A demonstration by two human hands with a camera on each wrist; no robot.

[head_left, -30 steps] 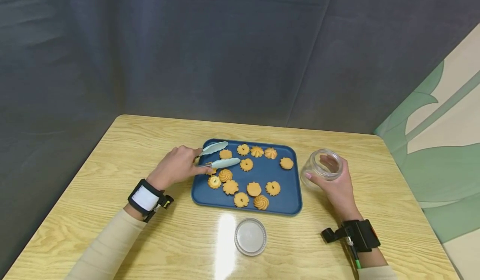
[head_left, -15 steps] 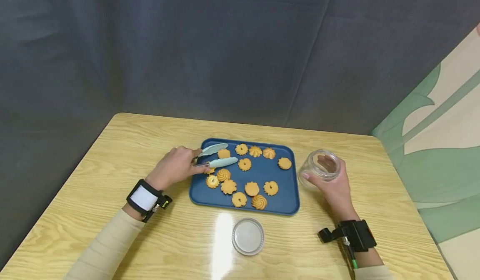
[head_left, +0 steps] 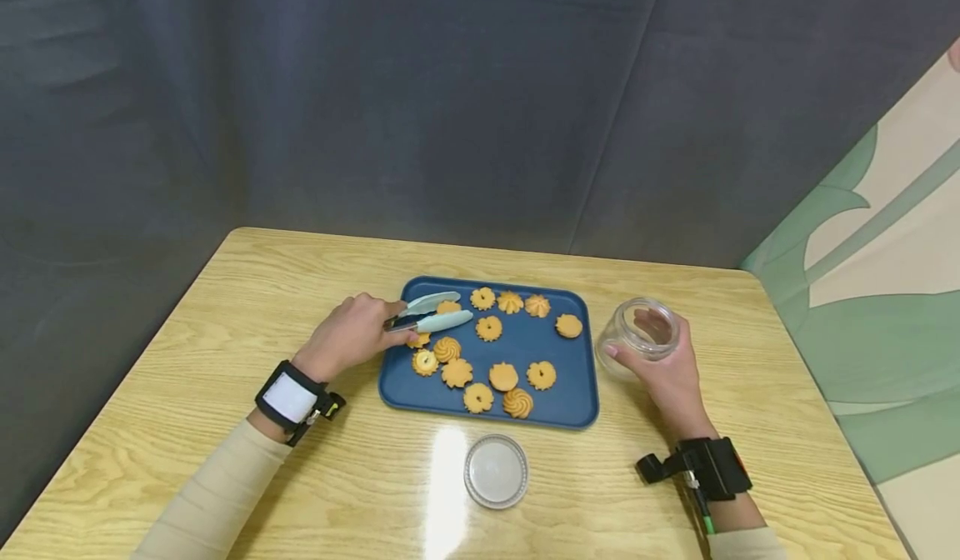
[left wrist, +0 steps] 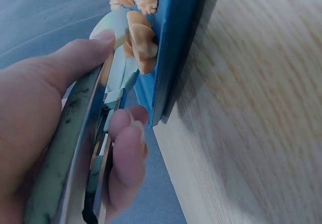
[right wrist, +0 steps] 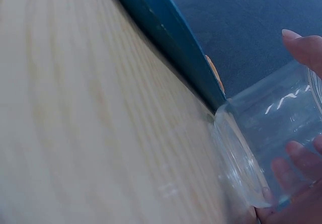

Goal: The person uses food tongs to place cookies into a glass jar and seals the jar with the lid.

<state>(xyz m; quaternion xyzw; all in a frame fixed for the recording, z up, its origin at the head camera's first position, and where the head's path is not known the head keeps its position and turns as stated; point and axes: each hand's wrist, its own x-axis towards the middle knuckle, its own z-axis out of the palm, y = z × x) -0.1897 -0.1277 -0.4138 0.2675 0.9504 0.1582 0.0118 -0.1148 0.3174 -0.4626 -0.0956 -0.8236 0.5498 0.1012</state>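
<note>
My left hand (head_left: 348,337) holds a pair of tongs (head_left: 446,321) with pale blue tips over the left end of a blue tray (head_left: 562,352). Between the tips lies a round cookie (head_left: 448,307), partly covered by them. In the left wrist view, thumb and fingers squeeze the tongs (left wrist: 75,143) from both sides, and a cookie (left wrist: 142,40) shows beside the tips. Right of the tray, my right hand (head_left: 678,381) grips a clear glass jar (head_left: 621,339) with its open mouth up. The right wrist view shows the jar (right wrist: 271,118) with its base at the tabletop, close by the tray's edge.
Several more cookies, such as a swirled cookie (head_left: 518,403) and a ring cookie (head_left: 542,375), lie spread over the tray. A round translucent lid (head_left: 497,472) lies on the wooden table (head_left: 360,477) in front. A dark curtain (head_left: 435,127) hangs behind the table.
The tongs' tips have drawn closer together around the cookie at the tray's upper left. The right hand and jar stay in place; the whole view has shifted slightly.
</note>
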